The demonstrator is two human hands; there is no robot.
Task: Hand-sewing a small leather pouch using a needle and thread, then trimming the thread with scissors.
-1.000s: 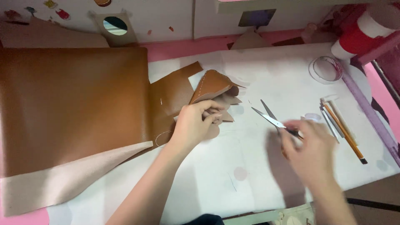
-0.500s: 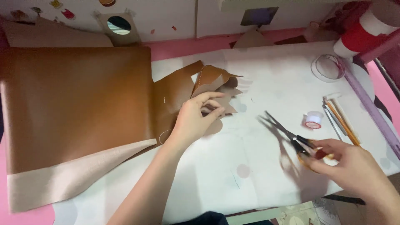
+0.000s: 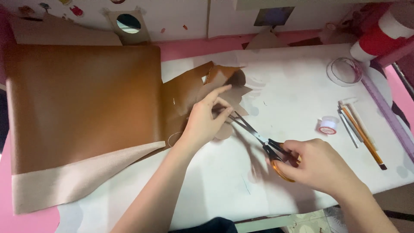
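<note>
Risk: the scissors [image 3: 258, 139] point their open blades straight at my left fingertips [image 3: 222, 113]; I judge a close now could nick a finger, because the tips sit just beside them.
Risk 2: the small leather piece [image 3: 224, 88] could slide under my light hold, so a cut might wander off line.
Left hand [image 3: 202, 123]: fingers spread fairly wide, index stretched forward, pressing down on the brown scrap; it grips nothing, it only pins.
Right hand [image 3: 321, 166]: fingers curled narrow through the orange scissor handles, holding them firmly; the blades ahead of my knuckles stand parted.
Leather piece: under and just beyond my left fingertips, touching them, with the blade tips just beside its near edge.
Big leather sheet [image 3: 82, 103]: well off to the outer side of my left hand, flat, pale backing showing along its near edge.
Pens [image 3: 360, 129]: beyond my right hand, well apart, with a small tape roll [image 3: 328, 125] near them.
Work mat [image 3: 280, 194]: white, under both hands.
</note>
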